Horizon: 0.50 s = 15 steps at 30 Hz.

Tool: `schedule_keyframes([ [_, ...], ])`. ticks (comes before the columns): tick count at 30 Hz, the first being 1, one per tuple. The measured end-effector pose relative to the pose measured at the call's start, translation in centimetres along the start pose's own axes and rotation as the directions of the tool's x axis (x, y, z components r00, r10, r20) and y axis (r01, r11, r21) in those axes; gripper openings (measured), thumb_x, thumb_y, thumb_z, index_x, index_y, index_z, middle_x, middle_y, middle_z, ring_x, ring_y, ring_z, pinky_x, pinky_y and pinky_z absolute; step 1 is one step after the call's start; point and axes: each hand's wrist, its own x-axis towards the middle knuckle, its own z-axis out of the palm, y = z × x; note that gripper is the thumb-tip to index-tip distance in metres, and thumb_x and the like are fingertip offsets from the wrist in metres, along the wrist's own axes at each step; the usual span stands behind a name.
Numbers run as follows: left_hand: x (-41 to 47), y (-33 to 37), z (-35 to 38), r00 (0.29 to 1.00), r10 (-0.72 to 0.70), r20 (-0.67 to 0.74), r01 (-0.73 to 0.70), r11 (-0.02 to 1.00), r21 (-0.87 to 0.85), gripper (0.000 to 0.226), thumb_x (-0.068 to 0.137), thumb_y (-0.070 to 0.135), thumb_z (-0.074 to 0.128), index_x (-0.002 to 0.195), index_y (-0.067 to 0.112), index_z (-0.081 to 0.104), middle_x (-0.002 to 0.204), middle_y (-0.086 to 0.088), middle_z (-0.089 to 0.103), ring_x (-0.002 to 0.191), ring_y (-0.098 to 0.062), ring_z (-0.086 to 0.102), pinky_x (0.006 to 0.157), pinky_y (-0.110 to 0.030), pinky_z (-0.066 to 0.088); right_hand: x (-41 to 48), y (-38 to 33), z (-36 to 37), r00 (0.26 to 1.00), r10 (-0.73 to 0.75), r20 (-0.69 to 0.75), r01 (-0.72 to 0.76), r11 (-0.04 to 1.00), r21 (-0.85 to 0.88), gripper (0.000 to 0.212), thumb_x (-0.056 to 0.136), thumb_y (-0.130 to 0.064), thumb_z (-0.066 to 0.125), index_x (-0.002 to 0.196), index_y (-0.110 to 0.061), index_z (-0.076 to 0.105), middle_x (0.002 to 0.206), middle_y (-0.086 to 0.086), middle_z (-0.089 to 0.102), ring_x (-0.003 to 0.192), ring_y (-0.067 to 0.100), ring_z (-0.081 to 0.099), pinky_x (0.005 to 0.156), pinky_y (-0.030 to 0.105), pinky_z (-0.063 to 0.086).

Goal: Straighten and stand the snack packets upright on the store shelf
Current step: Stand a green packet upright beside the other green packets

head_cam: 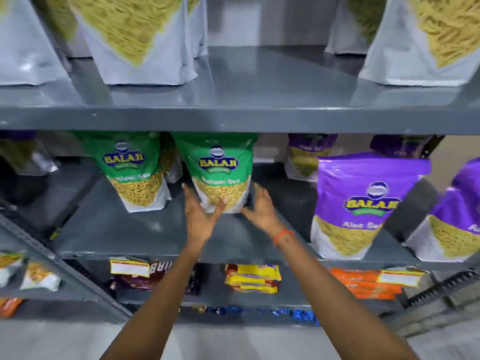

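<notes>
A green Balaji sev packet (219,167) stands upright in the middle of the grey middle shelf (145,229). My left hand (200,216) cups its lower left corner and my right hand (261,207) its lower right corner, fingers spread against the sides. A second green packet (135,167) stands upright just to its left. To the right, a purple Aloo Sev packet (361,203) stands near the shelf's front edge, and another purple packet (457,214) leans at the far right. More purple packets (309,154) stand further back.
The upper shelf (259,81) holds large white and yellow sev pouches (135,40). The lower shelf carries flat yellow packs (253,278), orange packs (363,283) and dark maroon packs (135,275). A side rack on the left (39,276) holds more snack bags.
</notes>
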Motion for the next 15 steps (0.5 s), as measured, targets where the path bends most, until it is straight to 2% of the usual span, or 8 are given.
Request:
schedule_keyframes([
  [1,1.7,-1.1,-0.5,0.998,-0.028,0.062,0.027,1.0,0.005,0.117,0.065,0.047,0.076,0.146,0.011,0.0,0.158,-0.011,0.013,0.143,-0.024,0.02,0.113,-0.05,0.031,1.4,0.3,0.8,0.998,0.058,0.027,-0.059,0.998,0.035,0.091,0.057,-0.041,0.06,0.134,0.002,0.034,0.137,0.024,0.043,0.13,0.035,0.039,0.11,0.04,0.032],
  [3,4.5,-3.1,-1.2,0.971,-0.053,0.232,0.06,0.998,-0.023,0.12,0.054,0.04,0.084,0.144,0.01,0.011,0.153,-0.01,0.025,0.139,-0.025,0.029,0.109,-0.05,0.036,2.9,0.5,1.7,0.99,0.136,0.043,-0.141,0.978,0.154,0.085,0.06,-0.015,0.071,0.134,0.002,0.032,0.138,0.023,0.042,0.128,0.03,0.041,0.109,0.04,0.034],
  [5,6.1,-4.2,-1.7,0.922,-0.096,0.375,0.102,0.995,0.004,0.102,0.05,0.031,0.082,0.134,0.007,0.03,0.139,-0.009,0.044,0.128,-0.024,0.043,0.104,-0.044,0.041,3.4,0.0,1.9,0.983,0.162,0.091,-0.181,0.945,0.273,0.076,0.066,0.007,0.07,0.13,0.001,0.031,0.134,0.022,0.046,0.117,0.022,0.046,0.099,0.033,0.04],
  [7,6.7,-5.1,-2.1,0.887,-0.126,0.443,0.127,0.992,0.029,0.08,0.056,0.023,0.077,0.125,0.006,0.04,0.132,-0.015,0.052,0.121,-0.03,0.05,0.101,-0.047,0.044,3.5,0.2,2.0,0.978,0.16,0.131,-0.195,0.927,0.32,0.063,0.07,0.015,0.065,0.123,-0.001,0.037,0.126,0.02,0.052,0.11,0.02,0.048,0.087,0.028,0.045],
  [9,6.0,-5.1,-2.6,0.88,-0.129,0.457,0.12,0.992,0.049,0.067,0.066,0.018,0.078,0.121,0.006,0.041,0.129,-0.017,0.054,0.118,-0.033,0.053,0.097,-0.05,0.046,2.7,0.2,1.9,0.977,0.173,0.121,-0.204,0.922,0.33,0.058,0.07,0.012,0.067,0.119,-0.003,0.04,0.127,0.022,0.054,0.11,0.025,0.053,0.093,0.035,0.047],
  [11,4.4,-5.0,-3.4,0.875,-0.117,0.469,0.114,0.993,0.035,0.058,0.073,0.014,0.075,0.12,0.006,0.041,0.129,-0.014,0.054,0.117,-0.029,0.052,0.096,-0.047,0.045,0.8,0.5,2.0,0.975,0.182,0.129,-0.213,0.932,0.293,0.059,0.071,0.001,0.071,0.121,-0.007,0.041,0.126,0.016,0.055,0.117,0.028,0.053,0.102,0.043,0.043],
  [13,2.2,-5.0,-4.0,0.869,-0.099,0.485,0.098,0.995,0.027,0.055,0.075,0.014,0.073,0.12,0.007,0.042,0.129,-0.013,0.054,0.118,-0.028,0.051,0.094,-0.043,0.045,-2.0,0.6,1.7,0.974,0.178,0.141,-0.209,0.945,0.25,0.057,0.073,-0.005,0.073,0.121,-0.009,0.042,0.12,0.005,0.055,0.117,0.023,0.052,0.1,0.037,0.042],
  [15,-0.3,-5.3,-4.4,0.873,-0.059,0.485,0.034,0.998,0.06,0.054,0.076,0.013,0.071,0.12,0.005,0.042,0.125,-0.01,0.055,0.115,-0.023,0.051,0.088,-0.033,0.044,-4.8,0.6,1.3,0.976,0.16,0.145,-0.189,0.958,0.217,0.054,0.074,-0.007,0.072,0.12,-0.006,0.043,0.116,0.001,0.052,0.111,0.016,0.05,0.096,0.031,0.04],
])
